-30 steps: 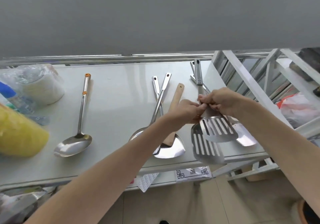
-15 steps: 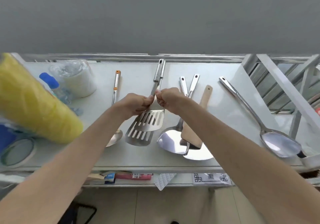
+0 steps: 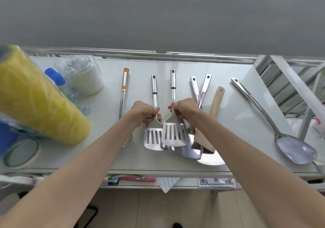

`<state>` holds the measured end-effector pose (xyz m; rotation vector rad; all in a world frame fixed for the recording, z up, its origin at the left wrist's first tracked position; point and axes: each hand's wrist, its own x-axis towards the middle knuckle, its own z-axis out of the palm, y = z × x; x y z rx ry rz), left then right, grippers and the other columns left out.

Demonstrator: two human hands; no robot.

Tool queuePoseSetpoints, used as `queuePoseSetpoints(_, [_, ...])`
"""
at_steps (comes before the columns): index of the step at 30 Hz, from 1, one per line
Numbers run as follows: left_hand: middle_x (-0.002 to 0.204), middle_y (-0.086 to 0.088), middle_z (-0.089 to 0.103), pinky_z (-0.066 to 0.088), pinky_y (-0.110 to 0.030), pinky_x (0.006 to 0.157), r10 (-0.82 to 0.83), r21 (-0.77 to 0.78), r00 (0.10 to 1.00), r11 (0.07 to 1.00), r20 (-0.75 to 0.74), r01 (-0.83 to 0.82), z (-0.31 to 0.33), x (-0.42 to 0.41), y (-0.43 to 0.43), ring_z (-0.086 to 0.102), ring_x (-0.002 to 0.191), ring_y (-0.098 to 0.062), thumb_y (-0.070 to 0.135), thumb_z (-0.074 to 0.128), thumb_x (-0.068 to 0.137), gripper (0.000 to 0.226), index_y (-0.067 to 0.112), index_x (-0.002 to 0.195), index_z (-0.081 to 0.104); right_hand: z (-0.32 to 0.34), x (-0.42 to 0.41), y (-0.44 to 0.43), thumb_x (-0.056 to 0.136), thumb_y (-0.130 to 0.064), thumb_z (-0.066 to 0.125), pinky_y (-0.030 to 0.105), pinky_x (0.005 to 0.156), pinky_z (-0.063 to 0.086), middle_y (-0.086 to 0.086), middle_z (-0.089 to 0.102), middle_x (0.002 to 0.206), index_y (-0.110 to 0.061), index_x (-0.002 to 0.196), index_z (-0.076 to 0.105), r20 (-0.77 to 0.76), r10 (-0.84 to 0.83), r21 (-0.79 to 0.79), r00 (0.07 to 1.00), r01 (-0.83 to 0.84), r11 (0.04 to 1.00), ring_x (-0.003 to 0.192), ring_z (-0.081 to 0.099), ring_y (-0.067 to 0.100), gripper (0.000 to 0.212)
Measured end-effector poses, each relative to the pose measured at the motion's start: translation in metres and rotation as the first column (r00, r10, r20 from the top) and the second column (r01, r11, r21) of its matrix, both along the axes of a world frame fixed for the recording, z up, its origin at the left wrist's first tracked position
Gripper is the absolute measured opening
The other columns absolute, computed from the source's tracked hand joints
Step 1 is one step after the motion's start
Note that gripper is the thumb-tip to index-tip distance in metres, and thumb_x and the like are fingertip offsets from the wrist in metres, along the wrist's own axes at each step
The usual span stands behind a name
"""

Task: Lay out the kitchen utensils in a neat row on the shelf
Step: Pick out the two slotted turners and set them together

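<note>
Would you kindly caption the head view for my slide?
Left hand and right hand each grip a slotted spatula on the shelf.

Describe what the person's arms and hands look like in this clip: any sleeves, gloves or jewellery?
Both forearms are bare as far as the frame shows, with no sleeves in view. The left hand and the right hand wear no gloves. No watch or bracelet shows on either wrist, and no ring is visible.

Slotted spatulas (image 3: 174, 134) polished steel; spatula handle (image 3: 217, 101) matt wood.
</note>
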<state>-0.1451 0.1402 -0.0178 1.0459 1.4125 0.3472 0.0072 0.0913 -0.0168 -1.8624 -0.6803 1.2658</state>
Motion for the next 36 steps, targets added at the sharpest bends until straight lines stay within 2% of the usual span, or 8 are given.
queuePoseSetpoints(4, [0.085,-0.024,0.074,0.061,-0.032,0.055,0.043,0.009,0.999,0.999,0.023,-0.043,-0.003,0.011,-0.012,0.068,0.047,-0.022,0.007,0.073,0.085,0.034,-0.015,0.109,0.062,-0.001,0.028,-0.015,0.094,-0.01,0.056,0.024,0.045,0.036,0.002,0.059,0.053,0.008,0.091,0.074,0.116,0.049,0.005,0.992,-0.05,0.999,0.05,0.045,0.016,0.026])
queuePoseSetpoints(9, [0.081,-0.022,0.074,0.058,-0.027,0.046,0.062,-0.001,0.997,0.998,0.051,-0.062,-0.004,0.03,-0.023,0.069,0.047,-0.022,0.009,0.074,0.084,0.038,-0.013,0.112,0.06,0.001,0.059,-0.029,0.094,-0.018,0.058,0.027,0.054,0.04,0.006,0.068,0.075,-0.005,0.089,0.077,0.172,0.104,0.004,0.98,-0.106,0.994,0.067,0.055,0.02,0.023])
queuePoseSetpoints(14, [0.078,-0.019,0.076,0.062,-0.04,0.077,0.074,0.079,0.997,0.994,0.012,-0.074,-0.005,0.042,-0.028,0.075,0.07,-0.029,0.016,0.075,0.084,0.024,-0.008,0.086,0.067,-0.002,0.087,-0.038,0.093,-0.023,0.061,0.026,0.053,0.04,0.013,0.063,0.074,-0.012,0.082,0.078,0.232,0.144,-0.037,0.962,-0.139,0.99,0.062,0.047,0.022,0.024])
queuePoseSetpoints(16, [0.078,-0.018,0.077,0.061,-0.037,0.081,0.077,0.128,0.996,0.989,-0.038,-0.072,-0.005,0.043,-0.027,0.074,0.067,-0.029,0.019,0.075,0.083,0.019,0.002,0.077,0.066,-0.003,0.094,-0.039,0.092,-0.022,0.063,0.026,0.053,0.039,0.01,0.062,0.067,-0.013,0.079,0.078,0.237,0.124,-0.04,0.964,-0.118,0.992,0.056,0.044,0.02,0.022])
queuePoseSetpoints(19, [0.073,-0.011,0.072,0.059,-0.032,0.079,0.108,0.213,0.984,0.974,-0.143,-0.076,-0.007,0.042,-0.026,0.058,0.053,-0.023,0.025,0.076,0.079,0.026,0.009,0.064,0.062,0.0,0.087,-0.036,0.092,-0.015,0.064,0.018,0.044,0.042,0.001,0.068,0.064,-0.007,0.085,0.075,0.148,0.068,0.011,0.987,-0.07,0.997,0.05,0.049,0.011,0.015])
queuePoseSetpoints(24, [0.079,-0.005,0.072,0.056,-0.031,0.076,0.152,0.306,0.93,0.951,-0.335,-0.045,0.004,0.041,-0.028,0.069,0.08,-0.028,0.04,0.076,0.074,0.029,0.011,0.075,0.076,0.002,0.05,-0.017,0.087,-0.011,0.069,0.022,0.053,0.045,0.011,0.072,0.075,0.004,0.104,0.064,0.023,0.034,0.094,0.999,-0.036,0.995,0.054,0.058,0.014,0.023])
queuePoseSetpoints(28, [0.088,-0.006,0.076,0.057,-0.033,0.079,0.166,0.377,0.921,0.926,-0.352,-0.022,0.006,0.034,-0.022,0.069,0.088,-0.027,0.037,0.075,0.078,0.024,0.013,0.082,0.079,0.002,0.023,-0.003,0.088,-0.005,0.067,0.019,0.043,0.046,0.016,0.069,0.072,0.0,0.102,0.058,-0.036,0.051,0.079,0.998,-0.048,0.996,0.044,0.056,0.013,0.018])
queuePoseSetpoints(36, [0.08,-0.009,0.071,0.045,-0.028,0.063,0.195,0.4,0.897,0.916,-0.396,-0.022,0.011,0.031,-0.022,0.064,0.075,-0.029,0.027,0.073,0.076,0.022,0.006,0.08,0.076,-0.007,0.005,0.007,0.082,-0.007,0.073,0.021,0.042,0.047,0.012,0.063,0.065,0.0,0.092,0.067,0.081,0.049,-0.004,0.995,-0.049,0.999,0.044,0.056,0.015,0.013])
